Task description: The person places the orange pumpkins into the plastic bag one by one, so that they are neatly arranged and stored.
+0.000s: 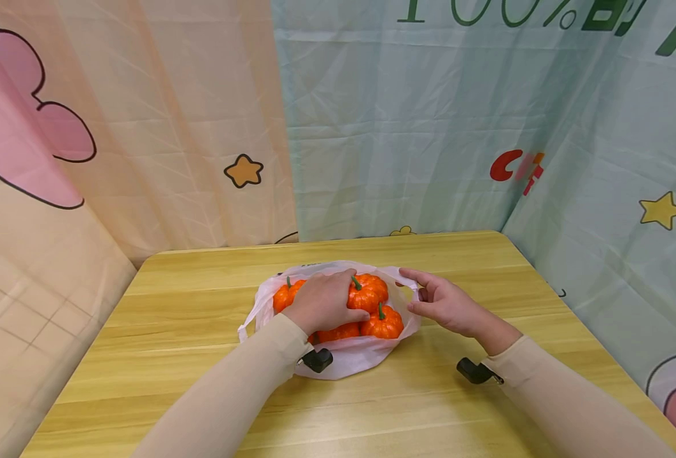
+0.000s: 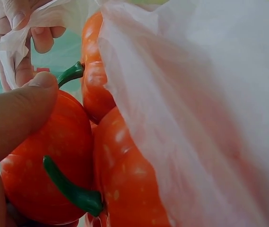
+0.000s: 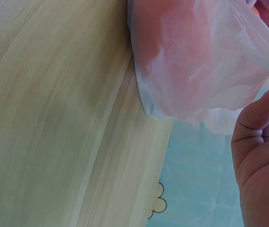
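Observation:
A white plastic bag (image 1: 338, 366) sits on the table with its mouth spread wide, holding several small glossy orange pumpkins (image 1: 385, 323) with green stems. My left hand (image 1: 325, 298) reaches down into the bag and grips a pumpkin (image 2: 49, 161); its thumb (image 2: 30, 104) lies on the orange side, while most of the fingers are hidden behind it. At the right side of the mouth, my right hand (image 1: 447, 305) pinches the bag's handle, thumb and fingers around the thin plastic. Another pumpkin (image 1: 285, 296) shows at the bag's left end.
The bag stands on a light wooden table (image 1: 200, 299), toward its back. Hanging printed cloths (image 1: 395, 140) enclose the back and both sides. Small black devices (image 1: 474, 371) are worn at the wrists.

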Demonstrator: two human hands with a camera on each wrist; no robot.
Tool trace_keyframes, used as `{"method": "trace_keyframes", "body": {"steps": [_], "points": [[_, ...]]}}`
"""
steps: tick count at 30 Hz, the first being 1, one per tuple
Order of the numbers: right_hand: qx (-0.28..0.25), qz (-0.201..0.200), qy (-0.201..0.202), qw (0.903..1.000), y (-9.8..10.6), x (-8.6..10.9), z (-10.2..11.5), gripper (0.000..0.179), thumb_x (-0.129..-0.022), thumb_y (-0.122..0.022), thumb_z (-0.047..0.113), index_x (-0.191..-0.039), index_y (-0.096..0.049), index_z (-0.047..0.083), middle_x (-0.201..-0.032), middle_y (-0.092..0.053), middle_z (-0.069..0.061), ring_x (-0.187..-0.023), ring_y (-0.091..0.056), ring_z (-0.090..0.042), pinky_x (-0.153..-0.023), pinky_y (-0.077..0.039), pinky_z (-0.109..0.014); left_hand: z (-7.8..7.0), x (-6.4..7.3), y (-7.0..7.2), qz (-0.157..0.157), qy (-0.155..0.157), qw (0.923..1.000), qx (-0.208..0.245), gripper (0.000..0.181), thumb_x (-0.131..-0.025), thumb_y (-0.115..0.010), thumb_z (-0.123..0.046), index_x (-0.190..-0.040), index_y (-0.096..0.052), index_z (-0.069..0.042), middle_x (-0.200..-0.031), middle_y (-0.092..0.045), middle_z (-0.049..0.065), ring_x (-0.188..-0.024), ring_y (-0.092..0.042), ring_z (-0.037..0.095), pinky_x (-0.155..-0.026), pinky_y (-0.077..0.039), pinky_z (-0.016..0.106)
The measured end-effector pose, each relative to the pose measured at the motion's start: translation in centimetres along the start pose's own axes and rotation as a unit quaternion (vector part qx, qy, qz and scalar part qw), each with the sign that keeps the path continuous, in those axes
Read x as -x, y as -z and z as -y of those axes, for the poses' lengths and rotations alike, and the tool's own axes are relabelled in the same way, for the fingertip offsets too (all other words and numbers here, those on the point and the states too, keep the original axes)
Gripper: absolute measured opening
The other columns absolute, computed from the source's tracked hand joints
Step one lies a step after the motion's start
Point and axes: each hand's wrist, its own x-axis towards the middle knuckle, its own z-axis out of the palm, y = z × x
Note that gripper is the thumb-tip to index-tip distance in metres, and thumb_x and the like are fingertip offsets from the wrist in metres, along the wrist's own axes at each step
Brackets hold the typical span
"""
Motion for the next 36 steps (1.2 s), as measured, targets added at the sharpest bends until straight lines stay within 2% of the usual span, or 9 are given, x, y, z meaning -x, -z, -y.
{"method": "trace_keyframes", "body": {"steps": [2,9,15,18,23,27,36], "points": [[0.001,0.0,0.0,1.0,-0.01,0.02,0.09,0.071,-0.1,-0.065,0.0,-0.162,-0.031,-0.004,-0.115,-0.055,-0.028,-0.083,-0.048,-0.016,-0.065,-0.048,-0.02,0.02,0.01,0.09,0.002,0.001,1.0,0.003,0.09,-0.087,-0.077,-0.061,-0.156,-0.047,-0.011,-0.143,-0.065,0.004,-0.125,-0.064,0.031,-0.116,-0.044,0.049],[0.0,-0.001,0.006,1.0,-0.05,0.08,0.18,0.071,-0.1,-0.065,-0.001,-0.162,-0.031,-0.005,-0.12,-0.053,-0.031,-0.083,-0.048,-0.016,-0.064,-0.047,-0.019,0.11,0.11,0.3,0.006,0.003,0.9999,0.015,0.092,-0.086,-0.079,-0.061,-0.157,-0.047,-0.012,-0.146,-0.064,0.004,-0.129,-0.062,0.031,-0.117,-0.045,0.049],[-0.001,0.003,0.004,1.0,-0.09,0.13,0.19,0.07,-0.1,-0.063,-0.002,-0.162,-0.03,-0.005,-0.103,-0.057,-0.016,-0.082,-0.048,-0.015,-0.063,-0.045,-0.018,0.05,0.11,0.41,0.007,0.007,0.9996,0.028,0.094,-0.086,-0.081,-0.058,-0.159,-0.045,-0.01,-0.151,-0.061,0.005,-0.134,-0.059,0.032,-0.119,-0.043,0.05],[-0.003,0.003,0.004,1.0,-0.11,0.16,0.24,0.07,-0.1,-0.063,-0.002,-0.162,-0.03,-0.005,-0.1,-0.057,-0.013,-0.081,-0.048,-0.015,-0.063,-0.045,-0.018,0.04,0.13,0.46,0.008,0.012,0.9993,0.034,0.098,-0.085,-0.082,-0.057,-0.161,-0.041,-0.01,-0.152,-0.06,0.007,-0.134,-0.06,0.034,-0.118,-0.044,0.051],[-0.007,0.004,0.007,0.9999,-0.18,0.24,0.39,0.071,-0.1,-0.063,-0.003,-0.162,-0.03,-0.006,-0.098,-0.057,-0.012,-0.079,-0.048,-0.013,-0.062,-0.044,-0.017,0.13,0.17,0.46,0.011,0.022,0.9986,0.046,0.102,-0.084,-0.083,-0.057,-0.163,-0.036,-0.012,-0.15,-0.061,0.007,-0.13,-0.061,0.037,-0.113,-0.048,0.052],[-0.005,0.001,0.008,1.0,-0.19,0.32,0.5,0.07,-0.1,-0.063,-0.003,-0.161,-0.03,-0.007,-0.096,-0.056,-0.011,-0.078,-0.047,-0.014,-0.061,-0.043,-0.017,0.19,0.2,0.47,0.007,0.025,0.9977,0.062,0.105,-0.084,-0.084,-0.055,-0.165,-0.032,-0.013,-0.155,-0.057,0.008,-0.134,-0.058,0.038,-0.115,-0.047,0.054],[-0.007,0.0,0.009,0.9999,-0.09,0.4,0.43,0.071,-0.099,-0.065,-0.001,-0.161,-0.03,-0.007,-0.099,-0.056,-0.014,-0.078,-0.046,-0.013,-0.061,-0.043,-0.017,0.34,0.25,0.72,0.007,0.013,0.9967,0.079,0.108,-0.086,-0.084,-0.048,-0.168,-0.023,-0.013,-0.166,-0.045,0.005,-0.142,-0.053,0.036,-0.119,-0.043,0.054]]}}
